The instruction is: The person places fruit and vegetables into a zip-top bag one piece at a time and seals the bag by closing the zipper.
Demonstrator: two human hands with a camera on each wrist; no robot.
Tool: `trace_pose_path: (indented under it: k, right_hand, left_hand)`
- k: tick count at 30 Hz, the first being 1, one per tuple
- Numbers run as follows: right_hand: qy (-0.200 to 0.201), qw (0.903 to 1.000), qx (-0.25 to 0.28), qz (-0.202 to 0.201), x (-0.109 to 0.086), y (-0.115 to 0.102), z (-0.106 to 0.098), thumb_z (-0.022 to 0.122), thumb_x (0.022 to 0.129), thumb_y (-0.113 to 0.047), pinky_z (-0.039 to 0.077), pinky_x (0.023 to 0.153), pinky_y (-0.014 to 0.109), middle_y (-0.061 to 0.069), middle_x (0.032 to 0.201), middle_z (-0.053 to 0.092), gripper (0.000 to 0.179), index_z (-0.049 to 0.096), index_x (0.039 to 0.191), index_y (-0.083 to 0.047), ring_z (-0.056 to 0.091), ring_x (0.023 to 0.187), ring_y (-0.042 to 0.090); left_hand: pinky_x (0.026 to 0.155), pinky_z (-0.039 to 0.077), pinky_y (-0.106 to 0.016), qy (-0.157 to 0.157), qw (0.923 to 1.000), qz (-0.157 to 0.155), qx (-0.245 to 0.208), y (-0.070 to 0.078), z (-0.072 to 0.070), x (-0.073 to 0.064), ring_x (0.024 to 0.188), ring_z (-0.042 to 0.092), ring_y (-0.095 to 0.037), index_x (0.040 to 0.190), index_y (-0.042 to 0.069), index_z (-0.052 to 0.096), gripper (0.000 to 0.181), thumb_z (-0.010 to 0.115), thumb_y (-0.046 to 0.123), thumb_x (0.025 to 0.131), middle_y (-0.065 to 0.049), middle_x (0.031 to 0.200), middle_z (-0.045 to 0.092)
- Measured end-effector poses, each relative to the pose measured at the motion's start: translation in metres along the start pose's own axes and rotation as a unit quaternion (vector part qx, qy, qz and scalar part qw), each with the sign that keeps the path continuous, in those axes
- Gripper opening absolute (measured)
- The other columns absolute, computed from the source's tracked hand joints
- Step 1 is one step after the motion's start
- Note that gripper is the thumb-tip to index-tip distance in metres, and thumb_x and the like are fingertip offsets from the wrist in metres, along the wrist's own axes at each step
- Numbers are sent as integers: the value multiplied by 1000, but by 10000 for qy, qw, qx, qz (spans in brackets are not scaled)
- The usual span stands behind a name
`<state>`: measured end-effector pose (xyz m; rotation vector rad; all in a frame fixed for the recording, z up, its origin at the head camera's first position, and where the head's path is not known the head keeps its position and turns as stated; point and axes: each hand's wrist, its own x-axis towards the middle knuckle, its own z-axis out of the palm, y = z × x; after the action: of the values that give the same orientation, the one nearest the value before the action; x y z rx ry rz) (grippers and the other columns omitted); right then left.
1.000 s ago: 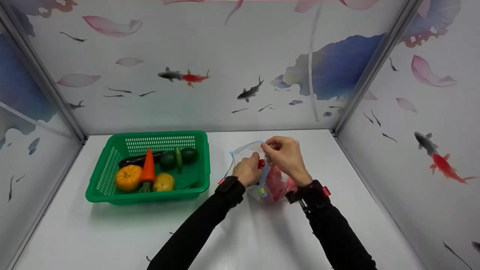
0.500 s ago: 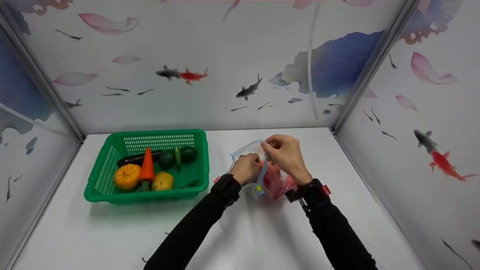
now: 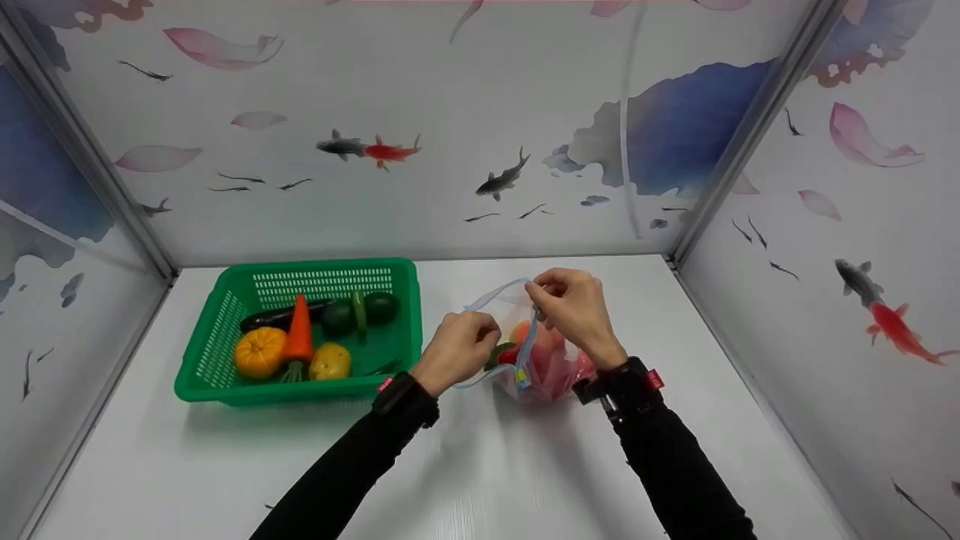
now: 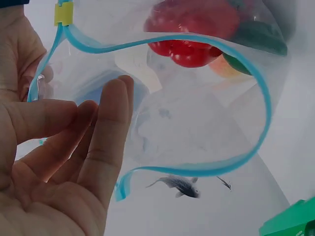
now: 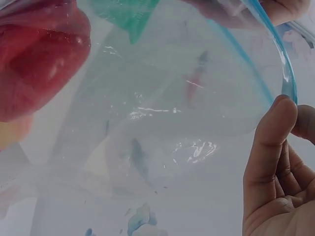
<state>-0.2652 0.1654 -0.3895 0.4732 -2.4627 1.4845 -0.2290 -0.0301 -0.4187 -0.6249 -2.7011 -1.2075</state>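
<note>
Head view, right grip (image 3: 576,309) pinching clear bag (image 3: 526,346) (red pepper (image 3: 508,355) inside), left grip (image 3: 459,347) empty, relaxed beside it

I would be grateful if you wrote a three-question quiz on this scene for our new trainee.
1. True or false: the carrot lies in the green basket.
2. Which hand pinches the blue rim of the clear bag? A) left; B) right; C) neither.
3. Fill in the colour: the small slider on the rim is ____.

Key: 1: true. 2: B, the right hand. 3: yellow.
</note>
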Motion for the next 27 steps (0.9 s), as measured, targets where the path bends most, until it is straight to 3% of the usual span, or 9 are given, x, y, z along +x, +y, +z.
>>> trace_pose_path:
  k: [9, 18, 27]
  right_hand:
    - [-32, 9998, -146, 101, -1, 0, -1, 69, 91, -19, 51, 44, 27, 6, 65, 66, 14, 72, 89, -6, 61, 49, 19]
    - [-6, 9996, -234, 169, -1, -1, -2, 69, 90, -19, 51, 44, 26, 6, 65, 66, 14, 73, 88, -6, 62, 49, 23]
    - [2, 9997, -217, 100, -2, -1, -1, 70, 90, -18, 51, 45, 24, 12, 66, 66, 14, 73, 89, -4, 62, 49, 21]
  left_hand:
    - [62, 50, -27, 576, 9979, -277, -78, -13, -17, -4, 66, 58, -13, 92, 9, 76, 17, 62, 18, 95, -2, 79, 72]
    - [66, 52, -29, 879, 9935, -703, -196, -31, -29, -5, 69, 58, -13, 91, 11, 76, 15, 65, 22, 93, 0, 79, 71]
    - [68, 52, -32, 1043, 9882, -1125, 28, -66, -54, -14, 71, 58, -18, 94, 10, 75, 18, 64, 24, 94, -5, 84, 71]
